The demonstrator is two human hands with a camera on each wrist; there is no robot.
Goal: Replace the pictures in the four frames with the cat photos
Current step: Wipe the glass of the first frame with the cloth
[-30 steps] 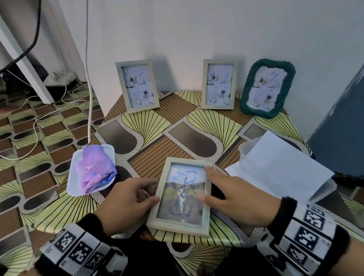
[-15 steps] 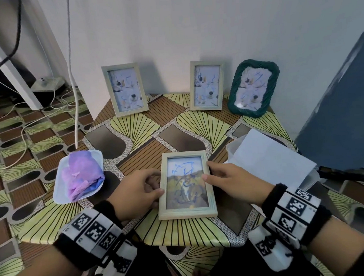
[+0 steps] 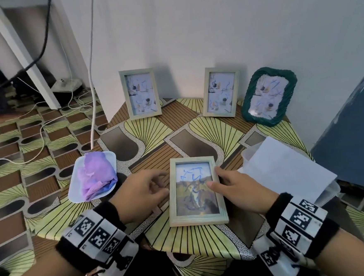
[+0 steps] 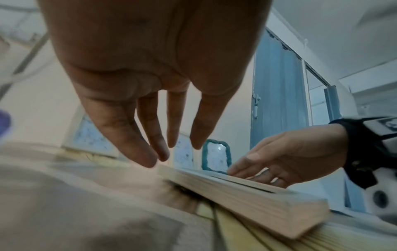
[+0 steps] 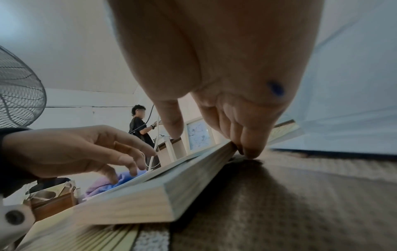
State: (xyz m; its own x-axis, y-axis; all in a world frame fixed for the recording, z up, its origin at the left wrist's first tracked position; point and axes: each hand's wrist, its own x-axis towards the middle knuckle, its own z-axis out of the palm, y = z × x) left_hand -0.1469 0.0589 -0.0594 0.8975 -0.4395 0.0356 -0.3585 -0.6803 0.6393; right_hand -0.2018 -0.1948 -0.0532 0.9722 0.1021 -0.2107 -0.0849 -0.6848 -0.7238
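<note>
A light wooden frame [image 3: 196,190] with a scribbled-over cat picture lies flat near the table's front edge. My right hand [image 3: 214,178] holds its right side: the thumb lies on top and the curled fingers press against the outer edge [image 5: 214,141]. Just off the frame's left edge, my left hand [image 3: 158,187] hovers with relaxed fingers and touches nothing [image 4: 171,152]. The left wrist view shows the frame [image 4: 247,200] from the side. Two wooden frames [image 3: 140,94] [image 3: 220,92] and a green frame [image 3: 268,96] stand against the wall.
A white tray [image 3: 111,160] with a purple cloth [image 3: 95,176] sits at the table's left edge. A white sheet [image 3: 287,173] lies over a clear container at the right. The patterned table [image 3: 205,239] ends close to my wrists. Cables run across the floor on the left.
The frame has been turned square to me and laid flat. My left hand has let go of its left edge and drawn slightly away. My right hand stays on the right edge.
</note>
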